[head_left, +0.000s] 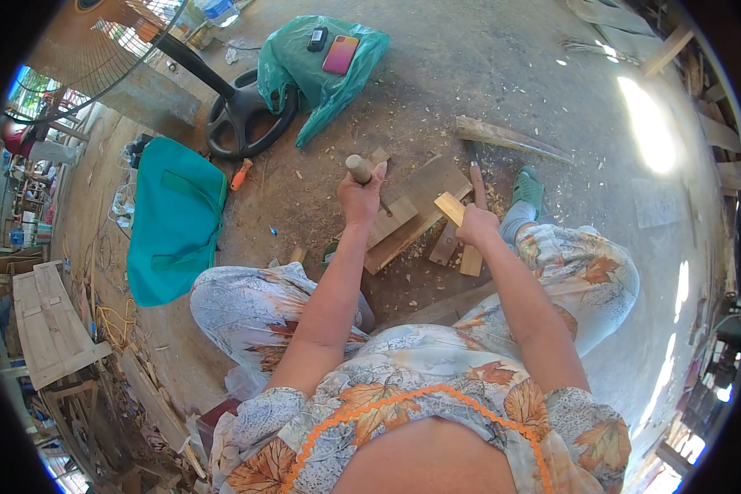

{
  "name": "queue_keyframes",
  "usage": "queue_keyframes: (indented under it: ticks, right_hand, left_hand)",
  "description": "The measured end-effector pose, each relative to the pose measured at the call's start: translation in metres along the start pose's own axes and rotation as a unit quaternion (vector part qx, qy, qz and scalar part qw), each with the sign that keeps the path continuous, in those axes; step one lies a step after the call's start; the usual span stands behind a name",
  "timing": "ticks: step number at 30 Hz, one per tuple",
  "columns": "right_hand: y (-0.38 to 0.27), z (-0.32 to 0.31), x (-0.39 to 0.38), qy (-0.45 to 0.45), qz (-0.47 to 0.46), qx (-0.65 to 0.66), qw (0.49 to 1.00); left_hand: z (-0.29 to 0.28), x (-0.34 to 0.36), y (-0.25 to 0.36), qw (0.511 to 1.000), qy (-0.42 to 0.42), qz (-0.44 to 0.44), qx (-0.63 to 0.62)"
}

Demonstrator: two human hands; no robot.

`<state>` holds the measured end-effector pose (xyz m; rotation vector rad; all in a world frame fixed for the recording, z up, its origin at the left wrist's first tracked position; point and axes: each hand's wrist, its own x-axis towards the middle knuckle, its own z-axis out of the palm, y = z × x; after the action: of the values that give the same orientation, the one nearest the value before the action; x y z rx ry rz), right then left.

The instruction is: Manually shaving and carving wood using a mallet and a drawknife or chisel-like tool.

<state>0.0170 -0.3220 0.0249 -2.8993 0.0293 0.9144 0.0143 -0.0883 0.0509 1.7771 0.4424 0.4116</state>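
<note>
The left hand (pixel 361 200) is curled tight around a chisel (pixel 357 169), its handle end showing above the fist. Just right of that hand lies a wood block (pixel 393 223). The right hand (pixel 476 225) grips a pale wood piece (pixel 449 207), jutting up-left from its fingers.

Smooth wooden handle (pixel 358 167), matt wooden bar (pixel 450 208), matt wooden board (pixel 436 183), crinkled plastic bag (pixel 286 51) (rather glossy), matt floor (pixel 436 70)
</note>
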Motion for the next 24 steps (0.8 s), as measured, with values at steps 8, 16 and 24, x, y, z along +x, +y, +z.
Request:
queue_keyframes:
  ticks: [8, 16, 24]
  right_hand:
    - [-0.026, -0.041, -0.02, 0.09, -0.051, 0.059, 0.993]
    - [-0.119, -0.146, -0.137, 0.319, -0.354, 0.398, 0.784]
    - [-0.13, -0.137, -0.135, 0.265, -0.354, 0.198, 0.875]
  left_hand:
    - [0.007, 0.005, -0.036, 0.996, 0.036, 0.042, 0.064]
    - [0.004, 0.008, -0.061, 0.996, 0.079, 0.051, -0.002]
    - [0.003, -0.004, -0.043, 0.981, 0.019, 0.005, -0.192]
